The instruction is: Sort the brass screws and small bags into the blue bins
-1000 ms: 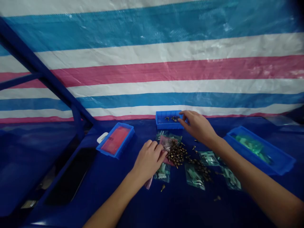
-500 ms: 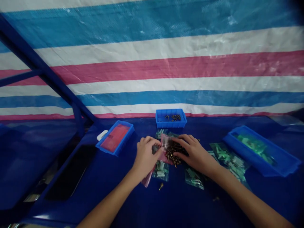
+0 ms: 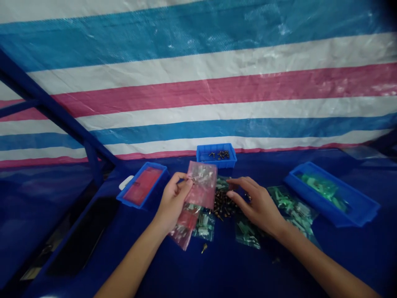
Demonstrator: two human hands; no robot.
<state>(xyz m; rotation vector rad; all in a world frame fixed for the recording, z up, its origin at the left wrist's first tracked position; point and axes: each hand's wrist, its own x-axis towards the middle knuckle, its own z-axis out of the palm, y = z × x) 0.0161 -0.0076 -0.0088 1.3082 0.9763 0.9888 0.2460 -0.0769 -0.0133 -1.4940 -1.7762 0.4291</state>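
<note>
In the head view, the left hand [image 3: 173, 203] is pinching a pink plastic bag [image 3: 201, 184] between thumb and fingers, holding it upright beside the palm, with a second pink bag [image 3: 182, 231] just below. The right hand [image 3: 259, 207] is open, fingers spread, its tips at the edge of a pile of brass screws [image 3: 223, 203]. Past both hands, a small blue tray [image 3: 216, 155] is holding more screws, while a long blue tray [image 3: 331, 192] is sitting right of the right hand.
</note>
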